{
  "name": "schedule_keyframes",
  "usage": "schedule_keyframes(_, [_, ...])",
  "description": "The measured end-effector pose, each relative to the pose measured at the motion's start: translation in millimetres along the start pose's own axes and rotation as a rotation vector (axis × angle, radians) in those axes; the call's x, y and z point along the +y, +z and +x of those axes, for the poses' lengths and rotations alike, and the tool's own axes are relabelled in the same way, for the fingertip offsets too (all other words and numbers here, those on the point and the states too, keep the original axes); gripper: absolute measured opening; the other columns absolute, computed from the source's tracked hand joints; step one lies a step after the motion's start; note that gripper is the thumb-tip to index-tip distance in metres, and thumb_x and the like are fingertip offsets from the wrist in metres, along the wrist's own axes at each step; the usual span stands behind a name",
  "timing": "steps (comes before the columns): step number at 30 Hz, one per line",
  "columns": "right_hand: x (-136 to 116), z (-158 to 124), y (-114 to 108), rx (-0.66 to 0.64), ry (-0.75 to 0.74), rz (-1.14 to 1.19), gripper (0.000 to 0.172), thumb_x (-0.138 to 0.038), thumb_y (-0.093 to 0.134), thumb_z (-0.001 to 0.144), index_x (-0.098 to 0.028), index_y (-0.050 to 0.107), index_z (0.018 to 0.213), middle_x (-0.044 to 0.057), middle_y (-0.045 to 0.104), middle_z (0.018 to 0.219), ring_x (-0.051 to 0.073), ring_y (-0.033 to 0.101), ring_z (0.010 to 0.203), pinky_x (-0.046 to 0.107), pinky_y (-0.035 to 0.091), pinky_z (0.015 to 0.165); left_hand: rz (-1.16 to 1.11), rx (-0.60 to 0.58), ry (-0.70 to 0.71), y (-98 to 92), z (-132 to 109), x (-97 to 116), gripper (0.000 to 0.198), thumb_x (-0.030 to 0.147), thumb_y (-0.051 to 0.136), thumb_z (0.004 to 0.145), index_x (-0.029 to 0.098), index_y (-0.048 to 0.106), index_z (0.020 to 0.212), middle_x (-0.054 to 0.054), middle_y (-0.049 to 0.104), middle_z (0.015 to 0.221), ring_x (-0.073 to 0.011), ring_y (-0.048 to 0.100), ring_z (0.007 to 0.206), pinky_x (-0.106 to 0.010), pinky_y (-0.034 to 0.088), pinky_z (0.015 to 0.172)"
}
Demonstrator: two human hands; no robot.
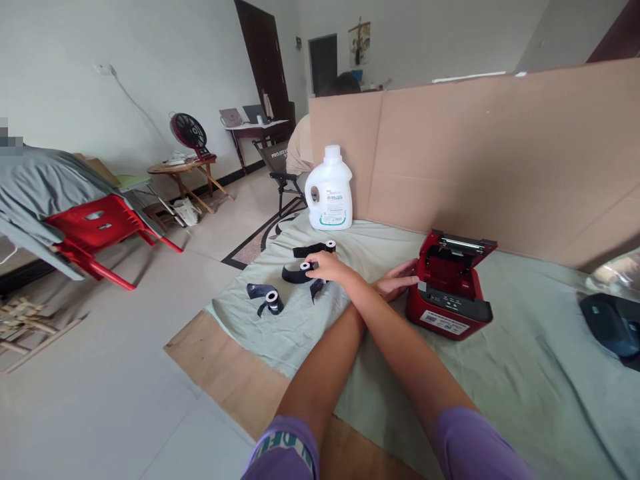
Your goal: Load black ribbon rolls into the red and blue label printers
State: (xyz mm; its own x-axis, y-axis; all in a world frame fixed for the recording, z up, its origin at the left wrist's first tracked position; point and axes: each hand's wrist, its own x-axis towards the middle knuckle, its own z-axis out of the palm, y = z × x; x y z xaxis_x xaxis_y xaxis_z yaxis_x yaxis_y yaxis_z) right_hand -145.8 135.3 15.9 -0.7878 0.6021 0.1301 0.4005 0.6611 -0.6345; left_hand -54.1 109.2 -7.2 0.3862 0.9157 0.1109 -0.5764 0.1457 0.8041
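Observation:
My forearms cross over each other. My left hand rests with straight fingers against the left side of a red and black label printer, whose lid stands raised over a hollow bay. My right hand reaches over to the left and pinches a small black paper roll with a white core and a loose tail. Another black roll lies just behind it, and a shiny black strip hangs partly hidden below the hand. Nearer to me, a further roll stands with its tail unwound.
A white jug stands behind the rolls, before an upright cardboard panel. Green cloth covers the work surface. At the right edge lies a dark device. A red chair and a person are at the left.

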Motion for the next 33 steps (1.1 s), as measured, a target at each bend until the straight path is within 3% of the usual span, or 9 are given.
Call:
schedule_keyframes(6, [5, 4, 5, -0.021, 0.018, 0.008, 0.025, -0.024, 0.070, 0.073, -0.026, 0.073, 0.097, 0.003, 0.073, 0.108, 0.028, 0.061, 0.112, 0.039, 0.035, 0.098, -0.036, -0.037, -0.046, -3.3, 0, -2, 0.083, 0.025, 0.088, 0.061, 0.019, 0.058, 0.138, -0.014, 0.030, 0.161, -0.0338, 0.023, 0.151, -0.048, 0.018, 0.124])
schedule_keyframes(9, [5, 4, 5, -0.012, 0.002, 0.047, 0.022, -0.022, 0.070, 0.069, -0.025, 0.073, 0.091, 0.001, 0.073, 0.098, 0.026, 0.063, 0.102, 0.035, 0.038, 0.091, -0.039, -0.032, -0.046, -5.0, 1, -4, 0.082, 0.023, 0.088, 0.061, 0.020, 0.059, 0.137, -0.013, 0.027, 0.162, -0.0341, 0.021, 0.152, -0.047, 0.018, 0.124])
schedule_keyframes(18, [-9, -12, -9, 0.349, -0.157, 0.463, 0.017, -0.027, 0.063, 0.071, -0.020, 0.060, 0.086, -0.003, 0.060, 0.078, 0.015, 0.055, 0.074, 0.025, 0.041, 0.069, -0.011, -0.052, -0.016, -12.8, 7, -16, 0.079, 0.032, 0.090, 0.061, 0.021, 0.061, 0.133, -0.013, 0.030, 0.161, -0.0347, 0.025, 0.151, -0.046, 0.023, 0.123])
schedule_keyframes(25, [5, -70, -37, 0.608, -0.077, 0.491, 0.022, -0.032, 0.062, 0.078, -0.020, 0.056, 0.094, 0.000, 0.062, 0.086, 0.018, 0.058, 0.081, 0.028, 0.046, 0.077, 0.035, -0.078, -0.045, -18.4, 13, -16, 0.065, 0.031, 0.086, 0.065, 0.023, 0.065, 0.126, -0.010, 0.048, 0.152, -0.0342, 0.033, 0.148, -0.049, 0.021, 0.123])
schedule_keyframes(29, [13, -101, -55, 0.629, 0.030, 0.310, 0.024, -0.031, 0.060, 0.082, -0.023, 0.059, 0.104, 0.002, 0.066, 0.094, 0.022, 0.061, 0.091, 0.031, 0.047, 0.083, 0.042, -0.107, -0.060, -16.4, 6, -12, 0.059, 0.029, 0.080, 0.072, 0.025, 0.063, 0.129, -0.008, 0.056, 0.145, -0.0343, 0.037, 0.145, -0.049, 0.023, 0.122])
schedule_keyframes(33, [8, -104, -61, 0.633, 0.049, 0.220, 0.021, -0.025, 0.063, 0.080, -0.022, 0.066, 0.101, 0.006, 0.067, 0.105, 0.024, 0.059, 0.102, 0.033, 0.046, 0.092, 0.112, -0.058, -0.053, -9.3, 1, -9, 0.058, 0.030, 0.076, 0.075, 0.024, 0.061, 0.131, -0.008, 0.057, 0.144, -0.0348, 0.038, 0.144, -0.047, 0.027, 0.120])
